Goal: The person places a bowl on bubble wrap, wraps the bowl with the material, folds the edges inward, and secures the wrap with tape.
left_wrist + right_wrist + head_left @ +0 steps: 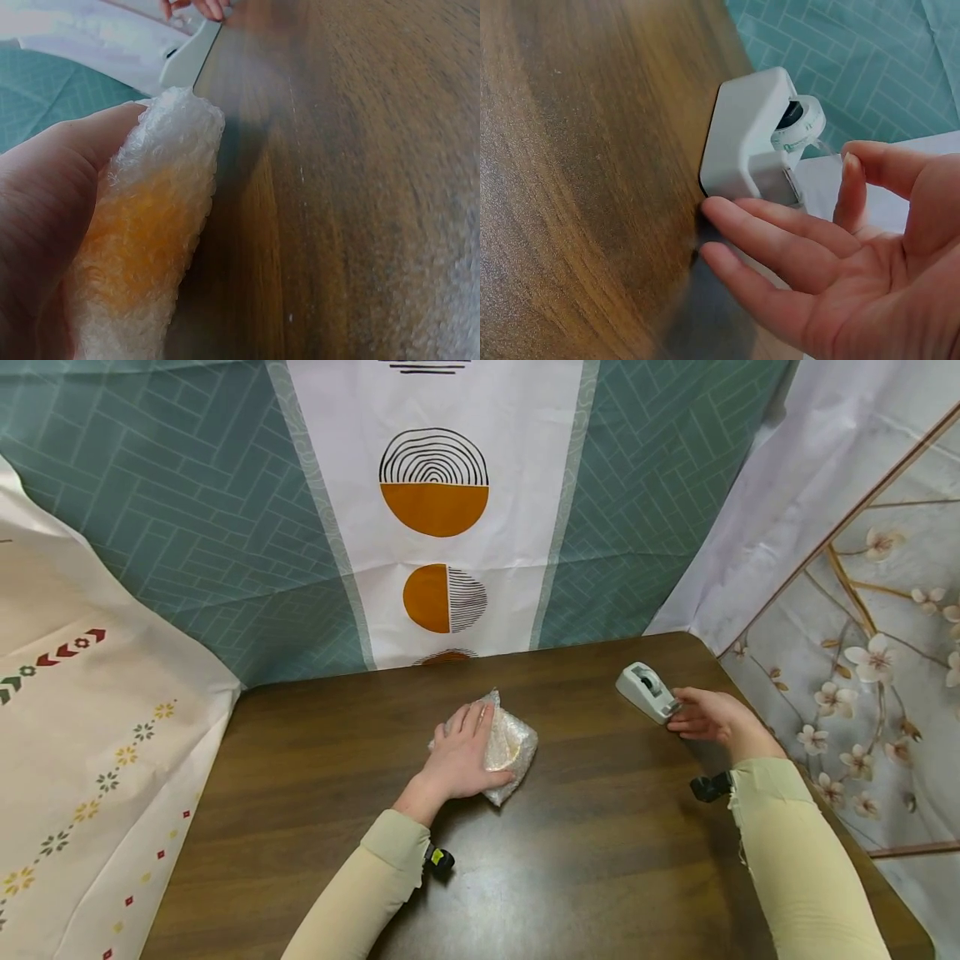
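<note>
A bubble-wrapped package with something orange-yellow showing through lies on the table. My left hand rests on top of it, fingers extended and thumb spread towards its near edge; the left wrist view shows the bubble wrap beside the thumb. At the right, a pale grey tape dispenser stands on the table with a tape roll in it. My right hand is at its cutter end. Thumb and index finger pinch the end of the clear tape, while the other fingers extend near the dispenser's base.
The brown wooden table ends at a green and white patterned cloth behind. A cream cloth hangs along the left side, and a floral cloth along the right, close to my right arm.
</note>
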{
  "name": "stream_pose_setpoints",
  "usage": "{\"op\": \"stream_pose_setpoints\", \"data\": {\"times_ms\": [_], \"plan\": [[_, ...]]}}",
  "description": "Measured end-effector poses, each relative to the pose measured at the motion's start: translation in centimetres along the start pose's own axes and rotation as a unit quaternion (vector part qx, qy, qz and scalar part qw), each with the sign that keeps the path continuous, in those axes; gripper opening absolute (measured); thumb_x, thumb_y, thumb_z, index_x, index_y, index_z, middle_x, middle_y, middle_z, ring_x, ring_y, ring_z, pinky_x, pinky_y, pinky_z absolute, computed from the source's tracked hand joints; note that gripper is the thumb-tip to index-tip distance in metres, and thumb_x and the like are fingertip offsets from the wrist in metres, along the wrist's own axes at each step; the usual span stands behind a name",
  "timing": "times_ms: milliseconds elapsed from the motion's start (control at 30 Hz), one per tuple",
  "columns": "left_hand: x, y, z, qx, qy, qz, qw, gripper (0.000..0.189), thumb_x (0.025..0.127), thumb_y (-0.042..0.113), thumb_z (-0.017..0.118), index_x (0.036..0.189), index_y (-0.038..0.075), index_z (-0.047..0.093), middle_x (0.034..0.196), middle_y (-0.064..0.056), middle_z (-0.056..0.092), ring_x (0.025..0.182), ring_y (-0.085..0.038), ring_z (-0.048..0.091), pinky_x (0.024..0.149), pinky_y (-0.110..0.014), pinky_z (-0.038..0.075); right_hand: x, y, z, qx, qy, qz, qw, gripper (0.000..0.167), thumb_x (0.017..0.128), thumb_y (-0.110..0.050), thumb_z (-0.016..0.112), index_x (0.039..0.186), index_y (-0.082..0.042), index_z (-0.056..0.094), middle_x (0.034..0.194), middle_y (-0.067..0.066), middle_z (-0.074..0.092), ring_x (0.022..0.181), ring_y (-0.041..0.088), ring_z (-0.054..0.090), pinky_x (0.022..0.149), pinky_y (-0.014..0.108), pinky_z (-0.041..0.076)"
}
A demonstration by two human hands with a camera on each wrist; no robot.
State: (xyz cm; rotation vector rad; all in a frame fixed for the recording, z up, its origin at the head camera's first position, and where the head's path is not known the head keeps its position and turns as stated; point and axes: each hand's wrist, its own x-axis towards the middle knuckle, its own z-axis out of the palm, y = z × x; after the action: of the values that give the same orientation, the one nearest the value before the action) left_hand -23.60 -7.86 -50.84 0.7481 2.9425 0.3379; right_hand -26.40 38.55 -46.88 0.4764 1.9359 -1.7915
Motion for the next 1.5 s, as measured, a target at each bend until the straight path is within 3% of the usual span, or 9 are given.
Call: {"op": "stream_pose_setpoints", "data": {"times_ms": [167,333,467,733,967,1100,1233,1400,1500], "plan": [[0.0,0.1,0.0,0.004,0.001,0.001,1.0000,0.126,0.087,0.078,0.068,0.173,0.009,0.008,0.178,-0.012,0.015,0.161,-0.036,0.016,0.118,-0.071,0.027,-0.3,0.3,-0.4,0.046,-0.024,0.016,0.9985,0.052,0.116,-0.037,0.044,0.149,0.000,0.032,0.098,0.006,0.077,0.092,0.020,0.078,0.091,0.040,0.061],[0.0,0.1,0.0,0.005,0.001,0.003,1.0000,0.127,0.087,0.079,0.068,0.173,0.008,0.008,0.177,-0.012,0.016,0.160,-0.036,0.017,0.117,-0.071,0.028,-0.7,0.9,-0.2,0.151,-0.053,0.009,0.9871,0.026,0.118,-0.034,0.039,0.133,-0.013,0.037,0.102,0.011,0.074,0.096,0.025,0.076,0.093,0.046,0.061],[0.1,0.1,-0.1,0.007,-0.003,0.002,1.0000,0.127,0.087,0.080,0.068,0.173,0.008,0.007,0.178,-0.011,0.015,0.161,-0.036,0.016,0.118,-0.070,0.028,-1.1,1.2,0.3,0.207,-0.055,0.001,0.9768,0.021,0.118,-0.034,0.038,0.128,-0.015,0.040,0.100,0.013,0.075,0.094,0.028,0.077,0.091,0.046,0.062],[0.1,0.1,0.1,0.004,0.002,0.008,1.0000,0.127,0.087,0.080,0.066,0.173,0.009,0.008,0.177,-0.012,0.015,0.160,-0.037,0.016,0.117,-0.071,0.028,-1.7,0.9,2.1,0.251,-0.014,-0.014,0.9679,0.020,0.117,-0.028,0.033,0.123,-0.011,0.039,0.090,0.012,0.074,0.087,0.026,0.077,0.085,0.041,0.062],[0.2,-0.2,0.3,0.007,0.002,0.003,1.0000,0.127,0.087,0.081,0.066,0.173,0.009,0.006,0.178,-0.011,0.014,0.161,-0.035,0.016,0.117,-0.071,0.027,-2.0,1.2,4.5,0.318,0.070,-0.039,0.9447,0.014,0.113,-0.022,0.038,0.116,-0.009,0.041,0.083,0.008,0.075,0.079,0.021,0.077,0.080,0.036,0.062],[0.2,-0.2,0.2,0.007,0.001,0.003,1.0000,0.127,0.087,0.080,0.066,0.173,0.010,0.006,0.178,-0.011,0.013,0.161,-0.035,0.015,0.117,-0.071,0.027,-1.5,2.2,6.3,0.332,0.159,-0.090,0.9254,0.016,0.110,-0.019,0.042,0.121,-0.007,0.047,0.082,0.002,0.076,0.078,0.014,0.076,0.081,0.030,0.061],[0.1,-0.2,0.2,0.007,0.004,0.003,1.0000,0.126,0.087,0.080,0.067,0.173,0.009,0.006,0.178,-0.011,0.014,0.161,-0.035,0.016,0.117,-0.071,0.027,-0.6,3.3,8.4,0.344,0.248,-0.139,0.8948,0.025,0.108,-0.016,0.044,0.127,-0.005,0.056,0.093,-0.003,0.079,0.096,0.011,0.073,0.100,0.031,0.053],[0.1,-0.2,0.3,0.002,0.005,0.003,1.0000,0.126,0.088,0.079,0.066,0.173,0.010,0.006,0.178,-0.011,0.014,0.161,-0.035,0.015,0.118,-0.071,0.026,0.2,3.9,9.8,0.435,0.298,-0.106,0.8429,0.024,0.107,-0.020,0.052,0.124,-0.007,0.062,0.115,0.001,0.078,0.119,0.018,0.067,0.114,0.034,0.045],[0.1,-0.3,0.3,0.001,0.007,0.002,1.0000,0.126,0.088,0.079,0.066,0.173,0.010,0.006,0.178,-0.011,0.013,0.161,-0.035,0.014,0.118,-0.071,0.026,0.5,3.7,10.2,0.474,0.306,-0.073,0.8227,0.021,0.107,-0.030,0.060,0.114,-0.011,0.058,0.121,0.003,0.075,0.124,0.018,0.066,0.112,0.033,0.048]]}}
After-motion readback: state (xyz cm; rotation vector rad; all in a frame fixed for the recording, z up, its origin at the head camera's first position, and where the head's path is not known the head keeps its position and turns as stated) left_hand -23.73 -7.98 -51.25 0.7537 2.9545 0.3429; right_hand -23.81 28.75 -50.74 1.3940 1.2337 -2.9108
